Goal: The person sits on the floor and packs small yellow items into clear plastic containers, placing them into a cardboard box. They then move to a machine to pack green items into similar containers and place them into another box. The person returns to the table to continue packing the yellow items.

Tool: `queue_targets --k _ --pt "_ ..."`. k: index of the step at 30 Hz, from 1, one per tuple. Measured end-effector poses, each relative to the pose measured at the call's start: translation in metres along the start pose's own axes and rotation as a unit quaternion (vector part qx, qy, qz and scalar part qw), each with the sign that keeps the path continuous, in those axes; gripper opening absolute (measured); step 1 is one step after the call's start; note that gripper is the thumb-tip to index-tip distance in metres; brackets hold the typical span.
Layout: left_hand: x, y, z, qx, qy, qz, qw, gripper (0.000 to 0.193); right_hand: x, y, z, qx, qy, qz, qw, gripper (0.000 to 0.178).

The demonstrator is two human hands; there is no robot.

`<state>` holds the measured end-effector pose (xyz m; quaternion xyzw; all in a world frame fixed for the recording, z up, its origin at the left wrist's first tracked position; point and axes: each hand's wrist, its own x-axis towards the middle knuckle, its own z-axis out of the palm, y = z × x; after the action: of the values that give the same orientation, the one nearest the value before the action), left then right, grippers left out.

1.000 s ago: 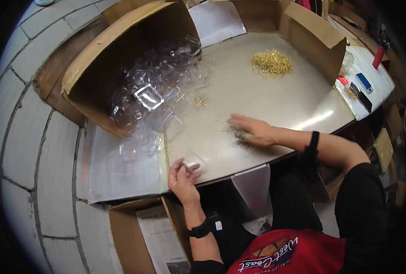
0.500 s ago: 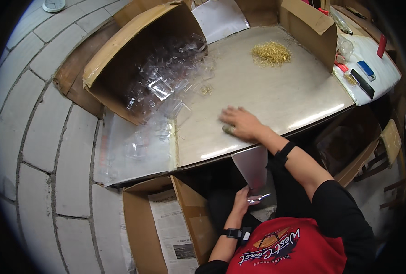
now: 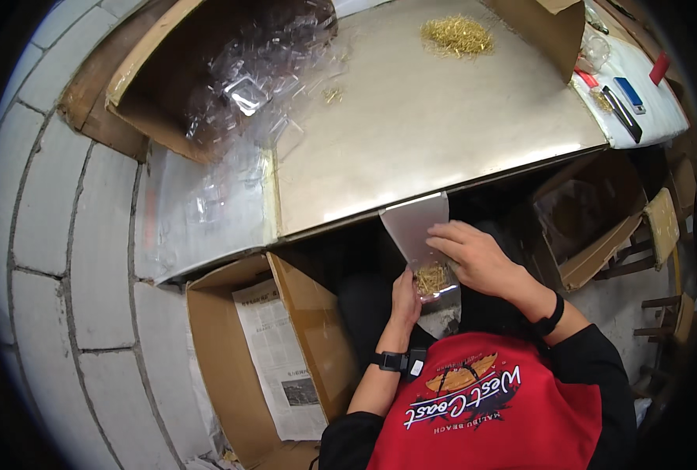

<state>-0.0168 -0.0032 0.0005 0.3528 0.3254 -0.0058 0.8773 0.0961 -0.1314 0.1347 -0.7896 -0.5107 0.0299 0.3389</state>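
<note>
Below the table edge, a light grey sloping chute [image 3: 416, 223] hangs down between my hands. At its lower end a small clear plastic box [image 3: 445, 293] holds a heap of thin gold-coloured metal pieces [image 3: 431, 278]. My left hand [image 3: 405, 298] is closed around the left side of that box, its fingers partly hidden. Over the chute's lower right edge lies my right hand [image 3: 474, 254], fingers stretched out and apart, holding nothing I can see. A larger gold pile [image 3: 458, 37] sits at the far side of the metal tabletop [image 3: 419, 117].
A tipped cardboard box [image 3: 156, 86] spills many clear plastic boxes [image 3: 246, 94] at the table's left. An open carton [image 3: 223, 376] with newspaper stands below left. At right lie a blue object [image 3: 628, 92] and a black one [image 3: 621, 113]. A wooden stool [image 3: 662, 231] stands lower right.
My right hand has come down from the tabletop to the chute. Gold pieces now show in the box at my left hand. The whole view has shifted, with the table higher in it.
</note>
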Motion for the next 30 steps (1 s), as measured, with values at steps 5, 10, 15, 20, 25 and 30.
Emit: queue_targets --k 5,10,15,20,25,30 --pt "0.006 -0.005 -0.008 0.034 -0.025 -0.013 0.999 0.045 0.007 0.029 -0.039 0.025 0.065 0.005 0.998 0.029" --pt "0.007 -0.011 -0.034 0.085 -0.025 -0.036 0.995 0.049 0.080 0.150 -0.094 -0.076 0.227 0.101 0.966 0.036" --pt "0.038 -0.037 -0.067 0.070 -0.001 -0.064 0.995 0.024 0.164 0.319 -0.172 -0.058 0.197 0.340 0.918 0.048" --pt "0.045 -0.042 -0.076 0.002 0.061 -0.061 0.996 0.024 0.256 0.328 -0.192 -0.010 0.003 0.341 0.940 0.048" --pt "0.070 -0.028 -0.063 -0.016 0.093 -0.073 0.993 0.024 0.289 0.412 -0.234 -0.288 0.037 0.283 0.914 0.058" --pt "0.085 -0.030 -0.058 -0.025 0.114 -0.075 0.990 0.025 0.299 0.470 -0.237 -0.327 -0.109 0.392 0.853 0.066"
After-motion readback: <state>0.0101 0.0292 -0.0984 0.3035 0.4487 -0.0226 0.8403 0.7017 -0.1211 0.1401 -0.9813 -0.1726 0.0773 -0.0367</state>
